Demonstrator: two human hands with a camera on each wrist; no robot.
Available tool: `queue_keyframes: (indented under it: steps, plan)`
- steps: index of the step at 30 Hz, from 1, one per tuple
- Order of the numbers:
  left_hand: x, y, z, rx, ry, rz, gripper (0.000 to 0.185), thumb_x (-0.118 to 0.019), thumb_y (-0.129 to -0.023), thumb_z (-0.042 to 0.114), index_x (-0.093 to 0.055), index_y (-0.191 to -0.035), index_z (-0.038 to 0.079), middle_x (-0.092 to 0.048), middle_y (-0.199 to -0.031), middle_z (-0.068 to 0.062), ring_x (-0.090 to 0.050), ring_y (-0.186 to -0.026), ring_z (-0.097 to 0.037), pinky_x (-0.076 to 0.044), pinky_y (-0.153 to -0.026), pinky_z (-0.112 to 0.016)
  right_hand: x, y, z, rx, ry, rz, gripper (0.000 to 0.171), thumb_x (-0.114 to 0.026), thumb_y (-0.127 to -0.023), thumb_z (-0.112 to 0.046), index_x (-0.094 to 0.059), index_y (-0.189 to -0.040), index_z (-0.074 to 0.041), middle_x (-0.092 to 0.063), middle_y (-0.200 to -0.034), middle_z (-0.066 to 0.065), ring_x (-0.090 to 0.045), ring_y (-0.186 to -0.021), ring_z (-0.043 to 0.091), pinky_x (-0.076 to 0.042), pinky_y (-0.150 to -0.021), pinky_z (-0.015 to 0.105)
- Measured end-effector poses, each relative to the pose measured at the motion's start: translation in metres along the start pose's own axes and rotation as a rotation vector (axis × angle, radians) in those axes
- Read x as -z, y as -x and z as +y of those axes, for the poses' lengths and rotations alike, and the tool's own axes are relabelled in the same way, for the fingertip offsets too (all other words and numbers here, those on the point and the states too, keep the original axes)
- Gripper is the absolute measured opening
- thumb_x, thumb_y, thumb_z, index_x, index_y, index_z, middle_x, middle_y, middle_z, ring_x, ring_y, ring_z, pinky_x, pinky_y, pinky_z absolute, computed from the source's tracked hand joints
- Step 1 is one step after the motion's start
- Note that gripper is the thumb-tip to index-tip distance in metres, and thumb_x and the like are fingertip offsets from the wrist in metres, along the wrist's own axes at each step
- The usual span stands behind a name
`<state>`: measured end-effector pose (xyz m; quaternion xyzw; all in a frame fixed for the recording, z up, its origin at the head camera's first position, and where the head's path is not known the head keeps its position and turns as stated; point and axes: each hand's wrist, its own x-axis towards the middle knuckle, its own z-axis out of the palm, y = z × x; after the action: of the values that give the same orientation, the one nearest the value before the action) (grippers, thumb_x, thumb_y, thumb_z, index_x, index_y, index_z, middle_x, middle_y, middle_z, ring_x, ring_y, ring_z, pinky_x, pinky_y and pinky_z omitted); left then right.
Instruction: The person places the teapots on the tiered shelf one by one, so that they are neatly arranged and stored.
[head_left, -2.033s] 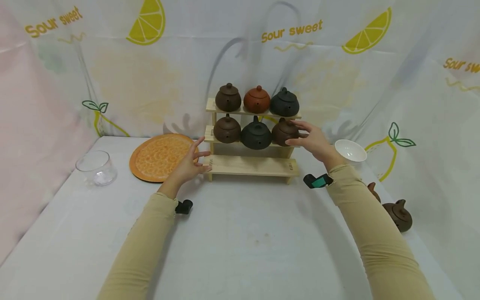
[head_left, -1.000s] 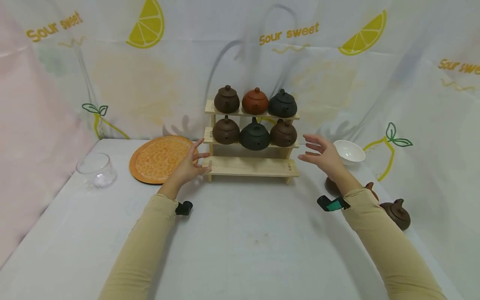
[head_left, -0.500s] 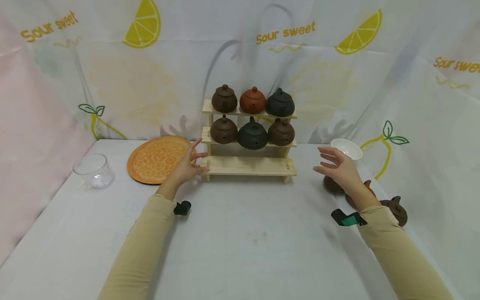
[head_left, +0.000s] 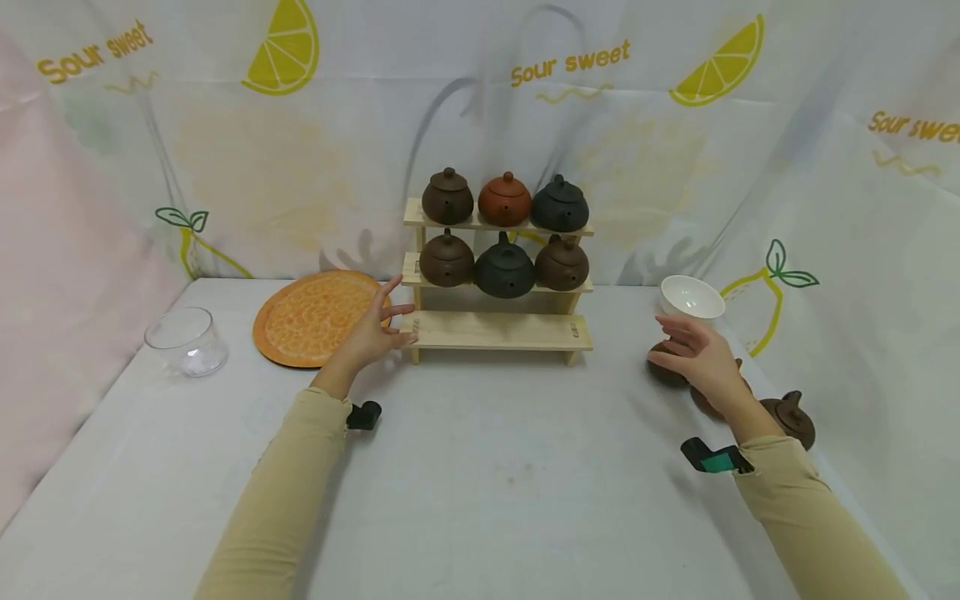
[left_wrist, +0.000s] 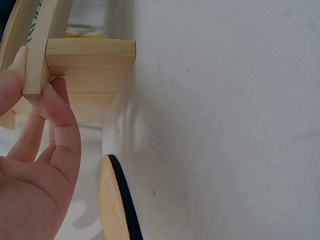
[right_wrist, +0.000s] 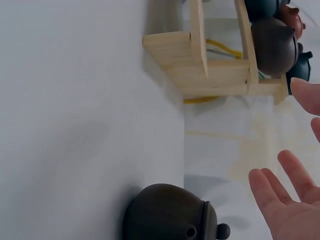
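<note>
A three-tier wooden rack (head_left: 498,332) stands at the table's middle back, with three small clay teapots (head_left: 504,200) on its top shelf and three (head_left: 504,268) on the middle one. Its bottom shelf is bare. My left hand (head_left: 388,322) rests with straight fingers (left_wrist: 62,117) against the left end (left_wrist: 90,65) of that shelf. My right hand (head_left: 677,343) hovers open, holding nothing, just over a dark teapot (head_left: 664,372) (right_wrist: 167,212) on the table right of the rack. Its fingers (right_wrist: 280,192) are spread. Two more brown teapots (head_left: 789,419) sit behind my wrist.
A white bowl (head_left: 692,297) stands behind the right-hand teapots. An orange round plate (head_left: 311,317) (left_wrist: 114,205) lies left of the rack, and a glass bowl (head_left: 186,340) sits further left. Lemon-print sheets wall in the back and sides.
My right hand has let go of the right teapot on the middle shelf and moved right and down to the teapots on the table. My left hand has stayed at the rack.
</note>
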<state>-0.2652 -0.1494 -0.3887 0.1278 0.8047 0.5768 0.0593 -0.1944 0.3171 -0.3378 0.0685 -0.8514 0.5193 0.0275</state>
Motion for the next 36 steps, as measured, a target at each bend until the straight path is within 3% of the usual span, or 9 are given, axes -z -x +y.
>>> queue_keyframes:
  steps: [3, 8, 15, 22, 27, 36]
  plan:
    - [0.000, 0.000, 0.000, -0.008, 0.001, 0.001, 0.096, -0.065, -0.084, -0.005, -0.004, -0.150, 0.026, -0.042, -0.137, -0.024, -0.056, -0.097, -0.040, -0.047, -0.073, -0.023, 0.004, 0.005, 0.006, -0.014, 0.032, 0.033, 0.053, -0.073, -0.083, -0.019, -0.050, -0.130, -0.014, -0.043, -0.134, 0.011, -0.050, -0.109, 0.005, -0.042, -0.082, 0.012]
    - [0.000, 0.000, -0.001, -0.002, -0.016, 0.009, 0.095, -0.066, -0.083, -0.005, -0.005, -0.150, 0.026, -0.043, -0.137, -0.022, -0.055, -0.097, -0.038, -0.046, -0.073, -0.025, 0.010, 0.012, 0.016, -0.023, 0.117, 0.089, 0.054, -0.074, -0.082, -0.021, -0.050, -0.130, -0.012, -0.047, -0.129, 0.001, -0.045, -0.120, 0.028, -0.042, -0.085, 0.014]
    - [0.000, 0.000, 0.001, 0.000, -0.010, 0.008, 0.096, -0.066, -0.083, -0.005, -0.005, -0.150, 0.026, -0.043, -0.137, -0.022, -0.052, -0.104, -0.039, -0.046, -0.079, -0.032, 0.016, 0.016, 0.027, -0.054, 0.122, 0.096, 0.057, -0.074, -0.081, -0.019, -0.049, -0.131, -0.007, -0.041, -0.136, 0.009, -0.032, -0.128, 0.039, -0.035, -0.098, 0.035]
    - [0.000, 0.001, 0.001, -0.002, 0.011, 0.000, 0.096, -0.065, -0.084, -0.005, -0.004, -0.150, 0.027, -0.042, -0.138, -0.022, -0.046, -0.113, -0.042, -0.038, -0.091, -0.046, 0.017, 0.012, 0.033, -0.123, 0.182, 0.027, 0.070, -0.073, -0.082, -0.023, -0.039, -0.138, 0.001, -0.028, -0.145, 0.024, -0.026, -0.130, 0.044, -0.026, -0.101, 0.053]
    - [0.000, 0.000, 0.001, -0.005, 0.011, 0.000, 0.096, -0.065, -0.084, -0.005, -0.004, -0.150, 0.026, -0.042, -0.138, -0.023, -0.048, -0.111, -0.042, -0.040, -0.088, -0.043, 0.020, 0.008, 0.036, -0.209, 0.234, -0.066, 0.077, -0.072, -0.083, -0.024, -0.030, -0.144, -0.002, -0.019, -0.146, 0.029, -0.026, -0.125, 0.054, -0.028, -0.097, 0.059]
    - [0.000, 0.000, 0.001, 0.001, 0.003, 0.003, 0.096, -0.065, -0.083, -0.006, -0.005, -0.150, 0.026, -0.042, -0.138, -0.022, -0.048, -0.109, -0.042, -0.043, -0.083, -0.038, 0.021, 0.005, 0.039, -0.178, 0.312, -0.074, 0.067, -0.072, -0.083, -0.020, -0.039, -0.137, 0.002, -0.028, -0.138, 0.034, -0.032, -0.120, 0.054, -0.030, -0.094, 0.061]
